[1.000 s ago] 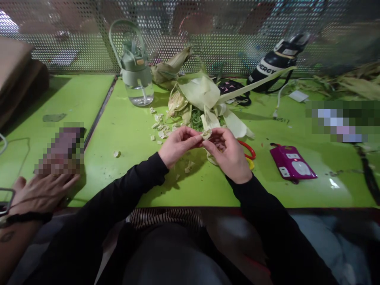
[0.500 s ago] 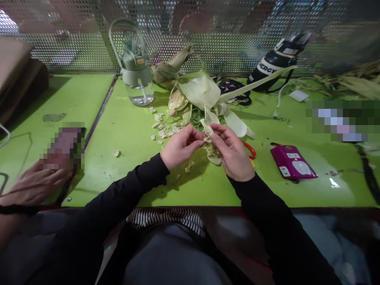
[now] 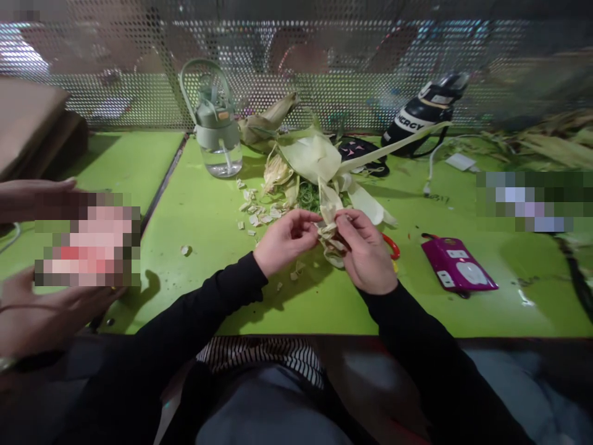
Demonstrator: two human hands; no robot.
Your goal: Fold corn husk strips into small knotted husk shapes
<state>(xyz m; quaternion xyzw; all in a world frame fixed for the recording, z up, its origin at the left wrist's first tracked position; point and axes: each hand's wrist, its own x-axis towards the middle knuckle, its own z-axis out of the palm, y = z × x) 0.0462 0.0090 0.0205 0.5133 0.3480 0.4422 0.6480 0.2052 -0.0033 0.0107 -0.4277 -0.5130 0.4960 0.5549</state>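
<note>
My right hand (image 3: 370, 256) is closed, with thumb and fingertips pinching a pale, folded corn husk piece (image 3: 328, 232). From the other side, my left hand (image 3: 285, 241) meets the same piece in a pinch; its fingertips partly hide the contact. Just beyond my hands lie broad pale corn husks (image 3: 312, 154) and a bundle of green wire (image 3: 308, 198). A husk flower (image 3: 277, 170) rests to the left of them. Small cut husk scraps (image 3: 262, 216) are scattered near my left hand. Red scissor-like handles (image 3: 393, 246) show partly behind my right hand.
A green-lidded water bottle (image 3: 217, 136) stands at the back left, a black bottle (image 3: 417, 117) leans at the back right. A purple power strip (image 3: 458, 262) lies to the right. At the left, another person's hands (image 3: 55, 309) hold a blurred-out phone.
My hands stay together at the husk piece, with small shifts of the fingers. The view has tilted slightly upward. The other person's second hand has come in and their phone is lifted.
</note>
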